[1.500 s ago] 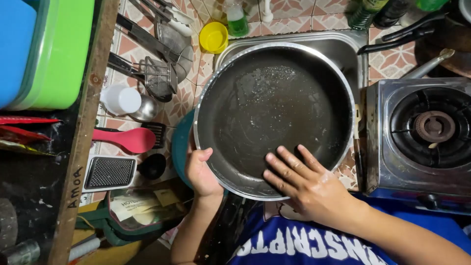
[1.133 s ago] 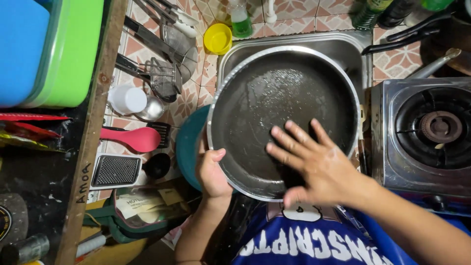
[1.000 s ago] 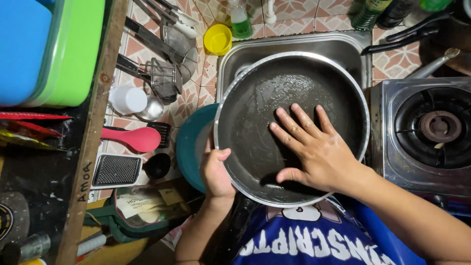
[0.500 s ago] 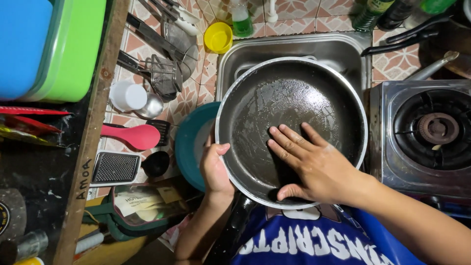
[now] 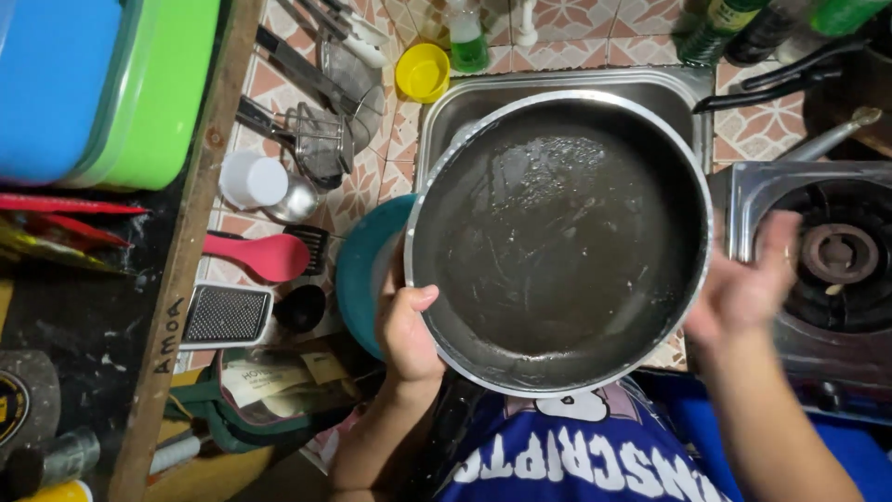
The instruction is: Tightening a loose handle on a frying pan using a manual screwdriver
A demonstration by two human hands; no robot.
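Frying pan (image 5: 557, 242): large, round, dark-coated with a bright metal rim, wet streaks and droplets across its inner face. Held over the steel sink (image 5: 446, 107), its open face turned up toward the person. No handle shows, so no long axis can be told.

Left hand (image 5: 406, 330): closed on the pan's rim at its lower left, thumb over the edge onto the inner face, fingers hidden behind. The whole pan spreads up and to the right of this grip.

Right hand (image 5: 743, 284): blurred, fingers spread and open, holding nothing, just beside the rim on the side opposite the grip; whether it touches the rim cannot be told. The left hand alone carries the pan.

Beside the grip, away from the pan: a teal bowl (image 5: 358, 279), partly hidden behind the pan; beyond it a pink spatula (image 5: 260, 256), a small flat grater (image 5: 226, 316), a white cup (image 5: 251, 179) and a wire utensil rack (image 5: 321, 139).

Beyond the open hand: a gas burner (image 5: 836, 256) on a steel stove.

Past the pan's far rim: a yellow cup (image 5: 423, 70) and a bottle of green liquid (image 5: 467, 42).

Surface: patterned tile counter (image 5: 372, 177), crowded, with a wooden shelf edge (image 5: 190, 251) further out.
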